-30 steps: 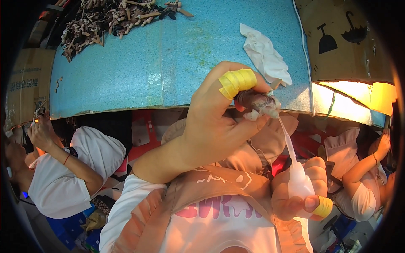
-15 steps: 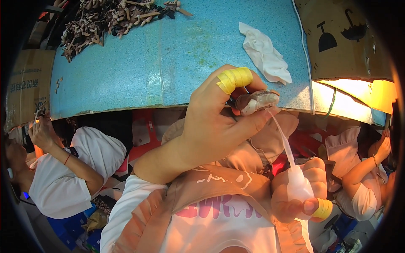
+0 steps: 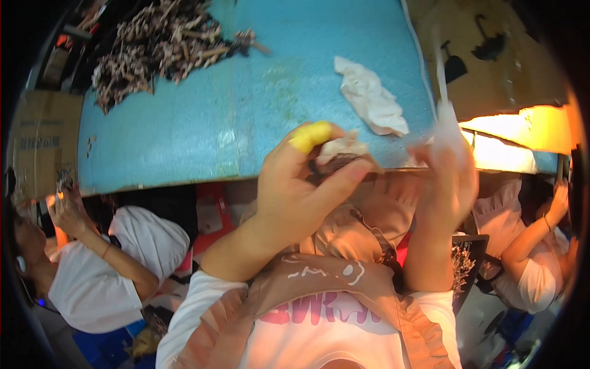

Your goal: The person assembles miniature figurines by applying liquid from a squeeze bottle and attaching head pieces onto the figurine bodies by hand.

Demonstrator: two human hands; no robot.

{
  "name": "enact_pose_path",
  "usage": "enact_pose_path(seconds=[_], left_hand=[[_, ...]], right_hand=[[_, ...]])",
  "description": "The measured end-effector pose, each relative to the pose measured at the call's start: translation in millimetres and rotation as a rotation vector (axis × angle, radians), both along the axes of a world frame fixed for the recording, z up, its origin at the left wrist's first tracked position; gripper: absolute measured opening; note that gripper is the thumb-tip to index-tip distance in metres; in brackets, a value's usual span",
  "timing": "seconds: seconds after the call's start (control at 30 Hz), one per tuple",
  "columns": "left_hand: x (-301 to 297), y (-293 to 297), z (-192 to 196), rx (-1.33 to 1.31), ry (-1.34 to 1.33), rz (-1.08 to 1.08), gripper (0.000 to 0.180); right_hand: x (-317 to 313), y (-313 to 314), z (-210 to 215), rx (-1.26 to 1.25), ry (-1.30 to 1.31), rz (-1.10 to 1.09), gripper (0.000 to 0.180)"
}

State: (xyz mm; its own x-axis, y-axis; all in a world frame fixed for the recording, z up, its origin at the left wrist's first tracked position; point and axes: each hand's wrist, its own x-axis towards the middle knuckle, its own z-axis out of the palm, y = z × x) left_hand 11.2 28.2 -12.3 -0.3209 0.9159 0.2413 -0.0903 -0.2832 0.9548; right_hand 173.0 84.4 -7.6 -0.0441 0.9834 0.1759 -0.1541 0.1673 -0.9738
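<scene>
Figurine sits pinched in the curled left hand; blurred right hand clasps a white nozzle bottle.

The right hand has moved the bottle forward.

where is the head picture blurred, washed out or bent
Head view: motion blur smears the right hand and the translucent white bottle with a thin nozzle; the left hand looks clearer. Head view: harsh light whitens the pale strip below the brown cardboard box. Head view: fisheye bends the near edge of the blue tabletop.
</scene>
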Motion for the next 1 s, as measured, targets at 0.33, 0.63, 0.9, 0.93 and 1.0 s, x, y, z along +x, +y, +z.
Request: enact_pose_path(seconds=[0.33, 0.63, 0.9, 0.93, 1.0], left_hand=[[3, -6, -1, -0.089, -0.055, -0.004, 0.028], [-9, 1, 1, -0.134, -0.226, -0.144, 0.022], [8, -8, 9, -0.164, -0.228, -0.286, 0.021], [8, -11, 9, -0.175, -0.192, -0.273, 0.022], [9, -14, 9, -0.195, -0.163, -0.241, 0.023]], right_hand=[[-35, 106, -47, 0.393, -0.973, -0.276, 0.029], [26, 46, -21, 1.023, -0.607, -0.489, 0.026], [79, 160, -42, 0.179, -1.297, -0.444, 0.026], [72, 162, -41, 0.195, -1.314, -0.419, 0.027], [76, 160, -37, 0.140, -1.305, -0.350, 0.027]])
